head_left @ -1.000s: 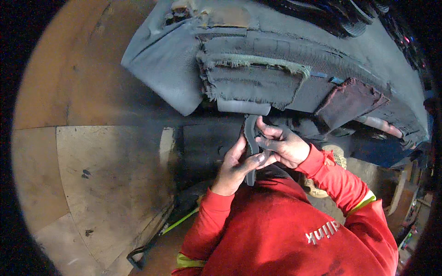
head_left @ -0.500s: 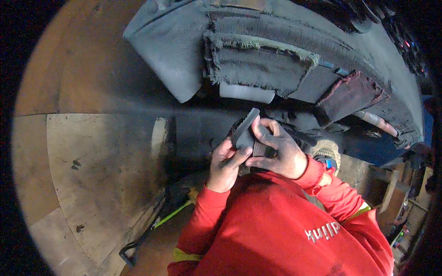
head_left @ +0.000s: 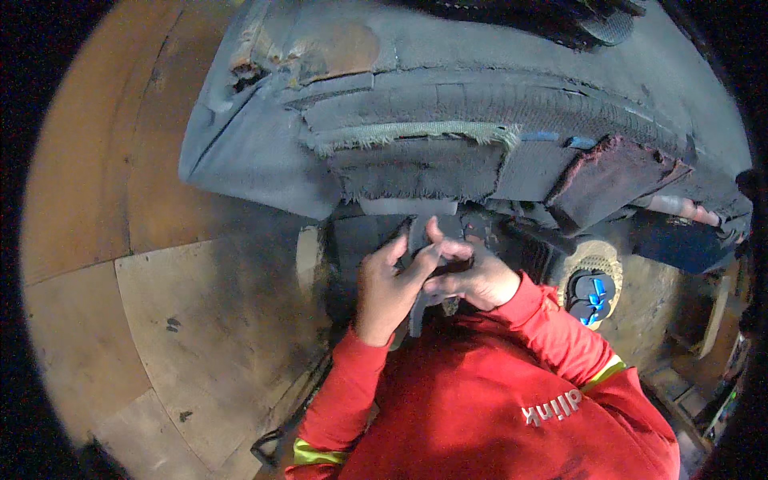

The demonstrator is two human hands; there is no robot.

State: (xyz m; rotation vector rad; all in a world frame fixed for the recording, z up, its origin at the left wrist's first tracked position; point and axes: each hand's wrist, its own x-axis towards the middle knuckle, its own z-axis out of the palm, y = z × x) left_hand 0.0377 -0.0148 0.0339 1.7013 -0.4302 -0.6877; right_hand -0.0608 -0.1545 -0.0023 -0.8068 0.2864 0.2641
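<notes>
L hand (head_left: 378,290) & R hand (head_left: 486,277) pinching long grey rubbery-looking strip (head_left: 417,314); step prob. handling it, next move needs steady grip.

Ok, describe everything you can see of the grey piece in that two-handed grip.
The grey piece is matte and appears as a narrow strip; its material is unclear, possibly rubber. It points roughly away from the red sweatshirt, below the frayed dark cloth in the picture. The left grip and right grip hold it and cover its middle, leaving only the ends visible. Blur hides finer detail.
</notes>
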